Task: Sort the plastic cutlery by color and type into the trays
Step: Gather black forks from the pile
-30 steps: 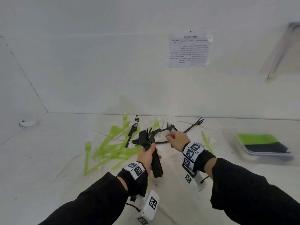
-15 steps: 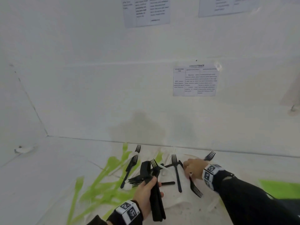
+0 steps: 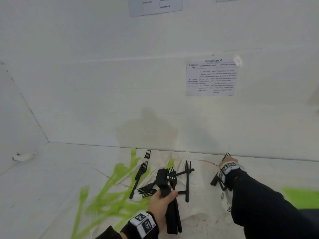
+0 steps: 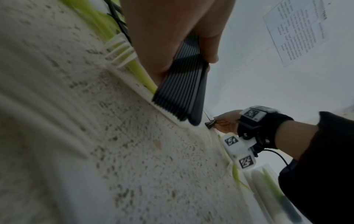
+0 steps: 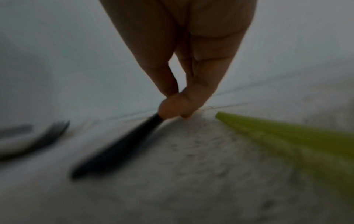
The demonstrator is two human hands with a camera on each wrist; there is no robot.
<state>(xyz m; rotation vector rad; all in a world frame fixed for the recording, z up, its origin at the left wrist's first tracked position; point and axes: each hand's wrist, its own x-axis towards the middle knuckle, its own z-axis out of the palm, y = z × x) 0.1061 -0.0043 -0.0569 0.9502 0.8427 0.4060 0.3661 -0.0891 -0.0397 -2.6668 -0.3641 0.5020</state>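
Left hand: the left hand point(image 3: 161, 202) has its grip wrapped around a stack of black forks point(image 3: 166, 195), tines pointing away toward the wall, handles trailing down past the wrist; the left wrist view shows the nested handles point(image 4: 182, 89) packed side by side under the thumb.
Right hand: the right hand point(image 3: 228, 162) is reached to the far right of the pile, thumb and fingertips point(image 5: 172, 109) pinching a single black fork point(image 5: 118, 145) that lies on the worktop point(image 3: 51, 187).
Loose black forks: several point(image 3: 187, 180) lie scattered on the worktop between the two hands and just left of the held stack.
Green cutlery: a heap of lime-green pieces point(image 3: 110, 192) lies left of the black forks.
White cutlery: pale pieces point(image 3: 165, 161), hard to make out, lie among the black ones near the wall.
Wall: a printed sheet point(image 3: 211, 77) is stuck above the pile.
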